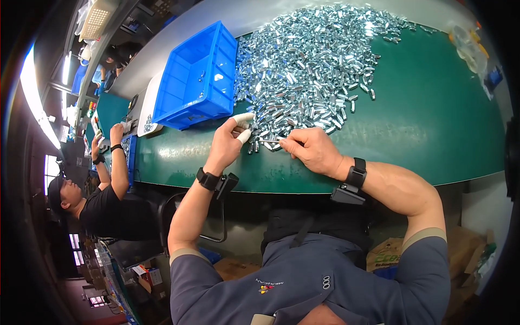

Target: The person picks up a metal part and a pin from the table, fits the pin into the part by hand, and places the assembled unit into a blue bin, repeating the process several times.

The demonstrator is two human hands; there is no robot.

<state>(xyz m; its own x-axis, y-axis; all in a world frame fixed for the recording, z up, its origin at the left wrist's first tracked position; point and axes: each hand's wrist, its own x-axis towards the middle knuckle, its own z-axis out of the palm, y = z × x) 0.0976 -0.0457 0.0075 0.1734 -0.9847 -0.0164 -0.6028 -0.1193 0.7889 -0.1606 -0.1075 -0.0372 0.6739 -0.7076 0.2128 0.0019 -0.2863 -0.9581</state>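
Note:
A broad heap of small shiny metal parts [309, 65] covers the middle of the green tabletop. At its near edge, my left hand [226, 142] has thumb and forefinger curled, both in white finger covers; what lies at the fingertips is too small to make out. My right hand [315, 151] is closed in a pinch on a thin metal rod [269, 141], whose tip points left toward my left fingertips. A few loose metal parts lie right below the rod.
A blue plastic bin [221, 70] with a few parts inside stands left of the heap, beside a white tray [147, 111]. A co-worker [116, 200] sits farther left with both hands raised. Clear plastic bags [469, 50] lie at the table's far right.

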